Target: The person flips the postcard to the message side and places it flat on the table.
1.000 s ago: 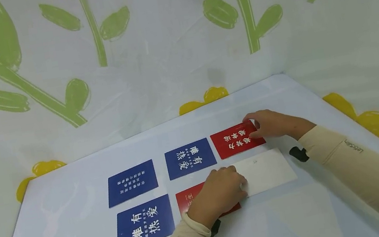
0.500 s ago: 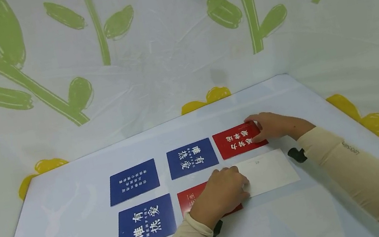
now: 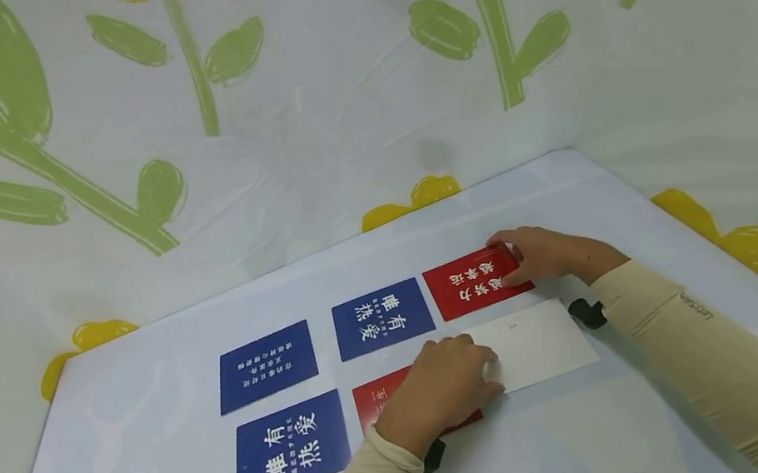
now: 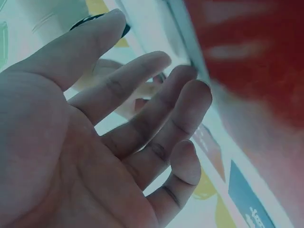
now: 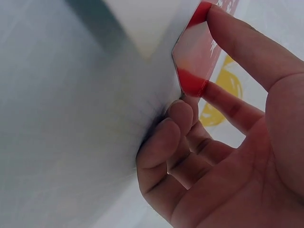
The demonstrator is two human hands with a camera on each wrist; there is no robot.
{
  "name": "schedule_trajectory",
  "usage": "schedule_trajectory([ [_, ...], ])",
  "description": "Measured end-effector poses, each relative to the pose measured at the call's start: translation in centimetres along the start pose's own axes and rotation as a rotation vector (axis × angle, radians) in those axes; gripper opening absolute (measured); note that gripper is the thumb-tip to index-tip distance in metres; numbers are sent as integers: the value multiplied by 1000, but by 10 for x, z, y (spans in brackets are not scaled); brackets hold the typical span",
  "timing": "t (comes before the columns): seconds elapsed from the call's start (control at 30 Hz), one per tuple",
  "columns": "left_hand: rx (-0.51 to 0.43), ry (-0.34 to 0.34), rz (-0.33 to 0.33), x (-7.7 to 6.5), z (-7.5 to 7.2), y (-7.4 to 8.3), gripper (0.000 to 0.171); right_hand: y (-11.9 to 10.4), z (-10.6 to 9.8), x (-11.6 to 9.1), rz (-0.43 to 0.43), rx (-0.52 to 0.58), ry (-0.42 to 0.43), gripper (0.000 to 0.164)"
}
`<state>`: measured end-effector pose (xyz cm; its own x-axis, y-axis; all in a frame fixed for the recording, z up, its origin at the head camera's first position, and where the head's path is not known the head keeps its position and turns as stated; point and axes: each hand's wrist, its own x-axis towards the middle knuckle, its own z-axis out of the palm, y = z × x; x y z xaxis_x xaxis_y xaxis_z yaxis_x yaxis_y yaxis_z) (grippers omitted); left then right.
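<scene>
My left hand (image 3: 436,387) lies over the meeting edges of a lower red booklet (image 3: 379,410) and a plain white sheet (image 3: 542,343). Its fingers are relaxed and its thumb stands apart in the left wrist view, with the fingertips near the sheet's left edge. At the right end of an upper red booklet (image 3: 472,288) with white lettering, my right hand (image 3: 545,251) pinches the edges between thumb (image 5: 247,40) and index finger. The other right fingers curl loosely below the booklet's corner. Part of the lower red booklet is hidden under the left hand.
Three blue booklets with white lettering lie flat on the left: one at the front (image 3: 290,447), one behind it (image 3: 267,366), and one beside the upper red booklet (image 3: 382,319). A wall cloth (image 3: 334,151) with printed plants rises behind the pale tabletop (image 3: 123,468).
Both hands stay nearly where they were, and the booklets keep their places on the table. Only the head view shifts slightly between frames.
</scene>
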<state>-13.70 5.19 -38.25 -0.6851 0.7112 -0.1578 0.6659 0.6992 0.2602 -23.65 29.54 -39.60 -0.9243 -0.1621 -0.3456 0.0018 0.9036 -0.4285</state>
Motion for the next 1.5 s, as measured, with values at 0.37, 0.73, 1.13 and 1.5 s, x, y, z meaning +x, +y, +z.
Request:
schedule_trajectory([
  [0.37, 0, 104, -157, 47, -35, -37, 56, -2, 1, 5, 16, 21, 4, 78],
  [0.73, 102, 25, -323, 83, -29, -59, 68, -4, 9, 8, 9, 59, 24, 76],
  [1.13, 113, 123, -354, 82, -23, -70, 69, -10, 9, 7, -18, 59, 64, 78],
  [1.5, -10, 173, -364, 77, -22, -66, 70, -13, 9, 1, 9, 51, 98, 78],
])
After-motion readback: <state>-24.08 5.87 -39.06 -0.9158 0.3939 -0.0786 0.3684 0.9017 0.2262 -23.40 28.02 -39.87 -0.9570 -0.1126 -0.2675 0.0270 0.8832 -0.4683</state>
